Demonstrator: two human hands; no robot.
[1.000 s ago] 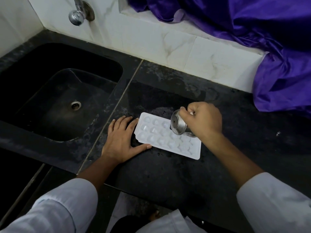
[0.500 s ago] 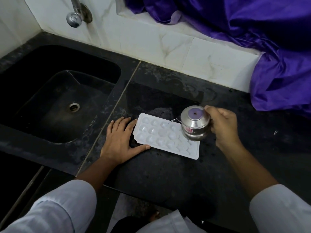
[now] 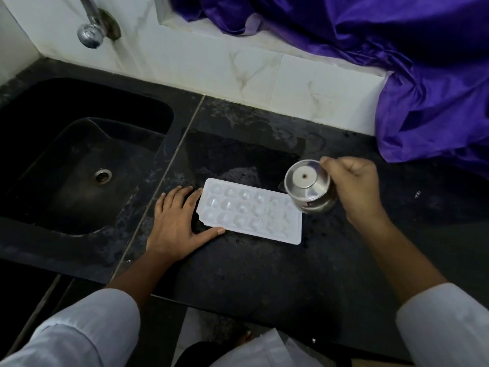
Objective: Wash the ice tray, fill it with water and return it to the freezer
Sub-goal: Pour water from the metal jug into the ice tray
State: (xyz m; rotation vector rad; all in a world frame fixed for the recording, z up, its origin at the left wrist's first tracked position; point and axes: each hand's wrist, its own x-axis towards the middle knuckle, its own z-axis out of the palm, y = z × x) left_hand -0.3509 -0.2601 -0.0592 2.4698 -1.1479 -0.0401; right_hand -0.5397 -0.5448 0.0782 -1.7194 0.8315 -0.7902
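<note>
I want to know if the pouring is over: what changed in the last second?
The right hand, gripping the steel cup, carried it rightward from over the middle of the ice tray to its right end, and the cup's base turned toward the camera. The left hand stayed flat on the counter against the tray's left end; the tray did not move.

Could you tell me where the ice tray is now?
Head view: the ice tray lies on the counter right of the sink, between the left hand and the cup.
</note>
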